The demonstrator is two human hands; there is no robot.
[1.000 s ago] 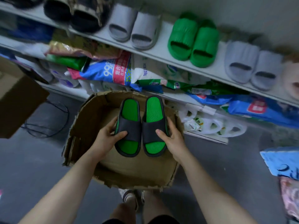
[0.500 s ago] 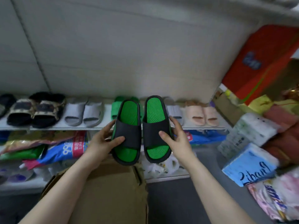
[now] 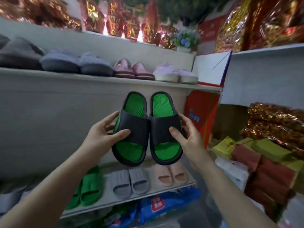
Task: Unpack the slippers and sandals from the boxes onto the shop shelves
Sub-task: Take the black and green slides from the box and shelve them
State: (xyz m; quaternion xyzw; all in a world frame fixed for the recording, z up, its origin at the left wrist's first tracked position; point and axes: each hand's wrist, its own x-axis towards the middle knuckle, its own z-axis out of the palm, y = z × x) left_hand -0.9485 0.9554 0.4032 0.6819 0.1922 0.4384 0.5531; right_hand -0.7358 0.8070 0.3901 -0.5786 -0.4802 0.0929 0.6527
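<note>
I hold a pair of black slides with green footbeds side by side in front of the shelving, between two shelves. My left hand (image 3: 105,132) grips the left slide (image 3: 131,129), thumb on its black strap and fingers behind. My right hand (image 3: 185,135) grips the right slide (image 3: 164,127) the same way. The lower shelf (image 3: 148,193) carries green slides (image 3: 88,186), grey slides (image 3: 130,183) and pink slides (image 3: 172,176). The upper shelf (image 3: 98,78) holds several fluffy slippers. The cardboard box is out of view.
Shiny red and gold foil packs (image 3: 115,18) fill the top. A red carton (image 3: 199,116) and a white-and-red box (image 3: 210,68) stand at the shelves' right end. Wrapped packages (image 3: 263,162) pile up on the right. Blue bags (image 3: 164,206) lie under the lower shelf.
Both hands lifted the black and green pair out of the cardboard box and up past the lower shelf. My view rose with them, and the box dropped out of sight.
</note>
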